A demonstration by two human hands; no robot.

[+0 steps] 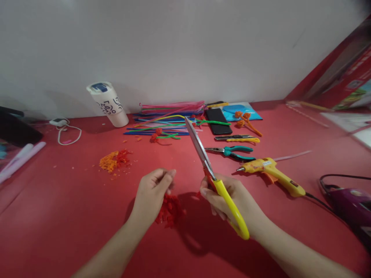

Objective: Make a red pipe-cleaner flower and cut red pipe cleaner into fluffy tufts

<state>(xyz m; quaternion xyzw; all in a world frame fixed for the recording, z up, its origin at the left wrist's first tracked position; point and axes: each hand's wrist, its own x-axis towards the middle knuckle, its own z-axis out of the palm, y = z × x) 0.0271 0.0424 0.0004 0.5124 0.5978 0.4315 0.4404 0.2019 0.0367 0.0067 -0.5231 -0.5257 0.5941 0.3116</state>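
The left hand (150, 197) has thumb and fingers pinched together, anything between them too small to make out, and partly hides red scraps (172, 212) just beneath. The right hand (240, 202) grips scissors (222, 189), some fingers hidden behind them. Worktop (87, 204) stretches leftward; the right edge cuts off a purple object (352, 208).

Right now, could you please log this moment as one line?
left hand: pinched, beside red scraps; right hand: holding yellow-handled scissors; nearby: glue gun, pliers
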